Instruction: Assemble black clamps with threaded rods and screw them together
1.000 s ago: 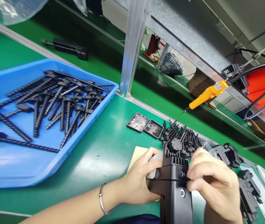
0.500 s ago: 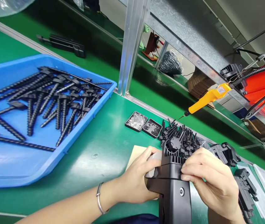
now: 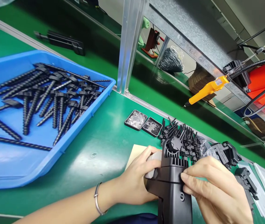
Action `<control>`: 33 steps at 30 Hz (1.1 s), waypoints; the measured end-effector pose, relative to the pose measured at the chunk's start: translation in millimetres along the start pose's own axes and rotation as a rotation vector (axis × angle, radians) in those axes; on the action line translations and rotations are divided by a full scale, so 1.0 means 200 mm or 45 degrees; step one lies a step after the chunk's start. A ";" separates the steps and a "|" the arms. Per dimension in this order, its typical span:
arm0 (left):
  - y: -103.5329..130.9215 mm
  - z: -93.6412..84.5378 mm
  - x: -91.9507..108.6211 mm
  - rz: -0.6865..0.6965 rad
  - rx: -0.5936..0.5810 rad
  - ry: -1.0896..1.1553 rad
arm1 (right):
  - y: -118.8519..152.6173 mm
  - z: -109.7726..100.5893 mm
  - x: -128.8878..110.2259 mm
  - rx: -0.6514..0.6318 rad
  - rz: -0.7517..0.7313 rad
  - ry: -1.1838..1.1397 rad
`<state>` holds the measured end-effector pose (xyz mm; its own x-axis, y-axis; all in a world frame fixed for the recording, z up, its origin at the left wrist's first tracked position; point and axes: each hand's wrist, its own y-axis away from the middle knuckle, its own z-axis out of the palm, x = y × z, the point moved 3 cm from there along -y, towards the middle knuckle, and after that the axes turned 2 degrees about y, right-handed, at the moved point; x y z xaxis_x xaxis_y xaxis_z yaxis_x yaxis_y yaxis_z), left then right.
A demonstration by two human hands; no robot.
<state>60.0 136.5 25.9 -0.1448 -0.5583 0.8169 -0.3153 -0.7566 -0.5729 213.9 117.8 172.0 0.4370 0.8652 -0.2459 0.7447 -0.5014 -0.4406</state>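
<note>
A black plastic device (image 3: 175, 183) with a ribbed top and a round knob stands upright at the lower middle. My left hand (image 3: 139, 174) is wrapped round its left side, over a grey rounded part (image 3: 151, 165). On the device's right side, my right hand (image 3: 216, 183) presses its fingertips together just above a small round screw (image 3: 182, 196); anything between those fingertips is too hidden to make out. Behind the device lies a pile of black threaded rods (image 3: 185, 137). Two small square trays, one with silvery parts (image 3: 136, 119) and one with dark parts (image 3: 152, 126), sit left of the pile.
A blue bin (image 3: 76, 140) of black threaded rods fills the left side. An orange electric screwdriver (image 3: 204, 91) hangs over the bench at the right. More black assemblies (image 3: 226, 154) lie at the far right. A metal post (image 3: 131, 46) rises at the back.
My right hand's fingertips have slid slightly down the device's side, and the hand has turned and shifted right. My left hand keeps its hold. The view has shifted slightly.
</note>
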 end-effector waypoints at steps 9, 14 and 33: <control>0.00 0.00 -0.01 -0.015 -0.012 -0.007 | 0.00 -0.02 0.04 0.023 0.116 -0.185; 0.01 0.01 -0.02 -0.052 -0.017 0.020 | -0.06 -0.09 0.59 0.867 0.969 -0.330; 0.01 0.01 -0.03 -0.081 -0.009 0.005 | -0.18 -0.21 0.23 1.048 0.454 -0.972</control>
<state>62.4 137.6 19.7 -0.1281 -0.5080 0.8518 -0.3308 -0.7878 -0.5196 229.2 175.8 212.4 -0.0690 0.5985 -0.7981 -0.0310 -0.8009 -0.5979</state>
